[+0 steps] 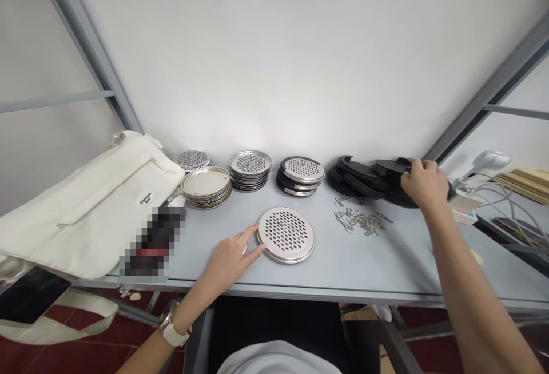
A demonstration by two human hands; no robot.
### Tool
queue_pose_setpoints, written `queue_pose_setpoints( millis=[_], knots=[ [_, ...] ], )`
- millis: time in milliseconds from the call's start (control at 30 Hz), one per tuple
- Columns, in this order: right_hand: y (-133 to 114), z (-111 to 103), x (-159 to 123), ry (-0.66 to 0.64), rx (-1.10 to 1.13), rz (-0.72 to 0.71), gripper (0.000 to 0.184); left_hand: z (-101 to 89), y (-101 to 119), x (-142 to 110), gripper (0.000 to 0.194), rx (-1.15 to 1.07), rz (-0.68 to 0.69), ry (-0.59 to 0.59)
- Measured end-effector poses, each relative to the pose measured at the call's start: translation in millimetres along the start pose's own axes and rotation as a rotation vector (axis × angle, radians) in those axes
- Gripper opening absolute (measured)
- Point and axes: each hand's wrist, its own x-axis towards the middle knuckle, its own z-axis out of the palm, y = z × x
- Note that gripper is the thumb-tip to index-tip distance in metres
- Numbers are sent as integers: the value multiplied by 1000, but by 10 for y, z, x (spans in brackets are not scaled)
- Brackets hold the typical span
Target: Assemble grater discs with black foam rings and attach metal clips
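A round perforated metal disc (pixel 286 234) lies flat on the grey table (pixel 386 265) in front of me. My left hand (pixel 232 257) rests on the table with its fingers stretched out, the fingertips touching the disc's left rim. My right hand (pixel 424 182) reaches to the back right and closes its fingers on the top piece of a pile of black round parts (pixel 369 178). A heap of small metal clips (pixel 360 218) lies just in front of that pile.
Along the wall stand stacks of metal discs: plain ones (pixel 206 186), perforated ones (pixel 250 169) and black-rimmed perforated ones (pixel 301 175). A white cloth bag (pixel 86 208) fills the table's left end. Cables and a white device (pixel 484 182) sit at the right.
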Motion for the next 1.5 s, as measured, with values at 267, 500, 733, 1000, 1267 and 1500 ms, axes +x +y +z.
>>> queue_pose_setpoints(
  millis=[267,500,733,1000,1267,1500],
  knots=[
    [370,195,272,-187,-60,-12,31,16,1,-15,45,21,41,-5],
    [259,36,386,-119,-45,-101,24,17,1,-13,38,39,20,-14],
    [-751,-810,-137,130,483,-212,27,17,13,-2,41,19,-28,-18],
    [-2264,-1461,-1352,-864,1434,-288,39,-8,-102,-79,51,-338,162,165],
    [-2914,-1183,-1707,-982,1558,-402,27,11,-168,-31,29,-468,-11,541],
    [-2306,-963,-1378,-712,1068,-510,26,-88,-150,30,20,-804,-232,732]
  ],
)
